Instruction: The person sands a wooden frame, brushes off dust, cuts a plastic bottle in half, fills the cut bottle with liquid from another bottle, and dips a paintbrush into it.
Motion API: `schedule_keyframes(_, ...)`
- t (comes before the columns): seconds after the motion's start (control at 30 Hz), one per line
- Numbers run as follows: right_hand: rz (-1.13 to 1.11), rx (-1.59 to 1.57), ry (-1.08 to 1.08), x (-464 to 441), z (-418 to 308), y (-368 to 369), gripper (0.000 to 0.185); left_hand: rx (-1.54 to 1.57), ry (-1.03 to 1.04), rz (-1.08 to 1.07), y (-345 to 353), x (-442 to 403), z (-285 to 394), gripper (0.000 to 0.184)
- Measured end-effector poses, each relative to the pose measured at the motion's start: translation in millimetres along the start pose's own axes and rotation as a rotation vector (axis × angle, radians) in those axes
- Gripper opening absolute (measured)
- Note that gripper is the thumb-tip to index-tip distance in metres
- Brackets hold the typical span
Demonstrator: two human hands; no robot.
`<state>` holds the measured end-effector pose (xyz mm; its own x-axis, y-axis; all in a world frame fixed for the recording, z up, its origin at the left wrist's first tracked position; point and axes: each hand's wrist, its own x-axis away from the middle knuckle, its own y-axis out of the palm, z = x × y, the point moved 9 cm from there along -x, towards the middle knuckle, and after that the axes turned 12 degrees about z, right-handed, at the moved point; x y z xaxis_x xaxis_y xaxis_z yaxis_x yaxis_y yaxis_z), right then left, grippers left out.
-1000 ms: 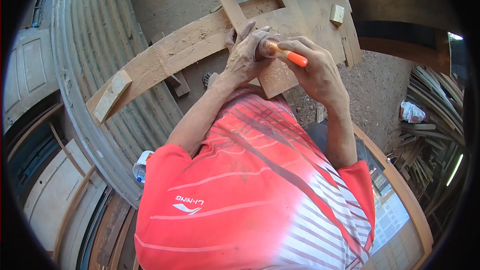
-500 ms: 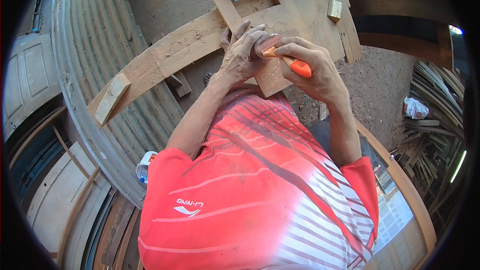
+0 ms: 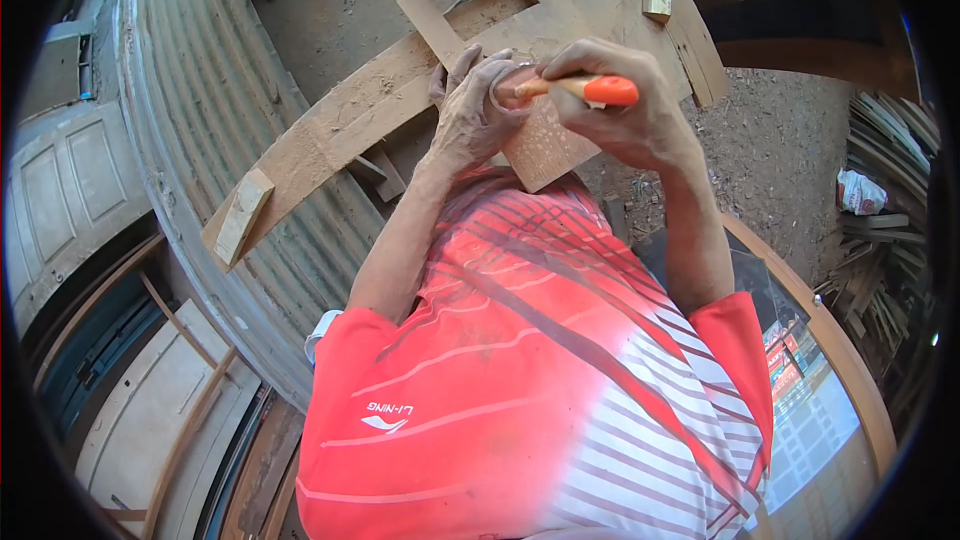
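Note:
My left hand [image 3: 474,115] is closed around a small round cup [image 3: 501,88], of which mostly the rim shows between the fingers. In my right hand [image 3: 628,110] is a paintbrush [image 3: 610,90] with an orange-tipped wooden handle. The brush head points into the cup's mouth; its bristles are hard to make out. Below both hands lies a narrow wooden board [image 3: 548,148] with a speckled, wet-looking face, its near end close to my shirt.
A curved, dusty plank [image 3: 330,135] runs to the left, with a small wood block [image 3: 243,218] on it. A wide panel [image 3: 600,10] carries another block [image 3: 657,0]. Corrugated sheeting [image 3: 215,70] stands left, stacked timber [image 3: 880,270] right, and a framed glass pane [image 3: 815,410] nearby.
My right hand has turned the paintbrush so its handle lies more level, and the hand sits slightly higher. My left hand still holds the cup. The whole view has shifted a little.

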<state>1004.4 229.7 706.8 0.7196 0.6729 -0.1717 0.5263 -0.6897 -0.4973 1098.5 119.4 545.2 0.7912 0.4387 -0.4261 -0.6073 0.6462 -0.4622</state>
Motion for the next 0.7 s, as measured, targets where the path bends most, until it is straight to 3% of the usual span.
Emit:
schedule_keyframes(0.23,-0.067,0.039,0.028,-3,6,1,0.020,-0.030,0.006,0.051,1,2,-1,0.078)
schedule_keyframes(0.33,-0.073,0.083,-0.076,-3,-1,3,0.019,-0.093,-0.054,0.043,-3,0,12,0.083)
schedule_keyframes(0.43,-0.139,0.146,-0.098,-3,-6,9,0.016,-0.253,0.020,0.099,2,0,23,0.085)
schedule_keyframes(0.53,-0.238,0.199,-0.046,-3,-8,17,0.014,-0.061,0.082,0.052,15,4,9,0.081)
schedule_keyframes(0.7,-0.333,0.249,-0.134,2,-4,38,0.015,-0.017,0.061,0.066,12,-2,14,0.070)
